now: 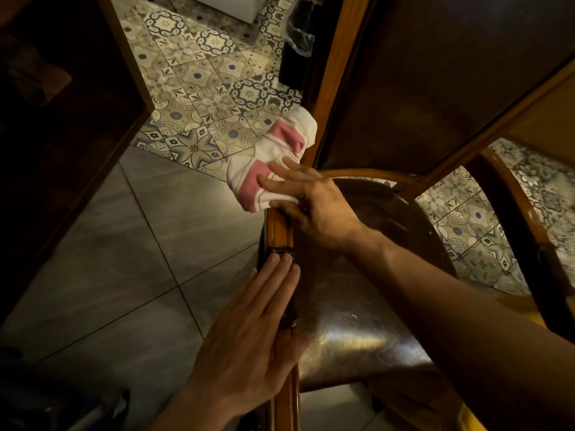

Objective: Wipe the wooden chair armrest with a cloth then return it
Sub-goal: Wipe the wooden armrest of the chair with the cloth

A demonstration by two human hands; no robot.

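A wooden chair armrest [280, 228] runs from the bottom centre up towards the chair back. My right hand [314, 200] presses a white and pink cloth [273, 157] onto the far part of the armrest, fingers spread over it, and part of the cloth hangs off to the left. My left hand [255, 331] lies flat along the near part of the armrest, fingers straight and together, holding nothing. The armrest's wood shows between the two hands.
The chair's dark shiny seat [357, 306] and tall dark back [435, 82] fill the right. A second wooden chair frame [513, 197] stands at the far right. Patterned floor tiles [202, 88] and grey tiles [124, 244] lie to the left, dark furniture [46, 119] beyond.
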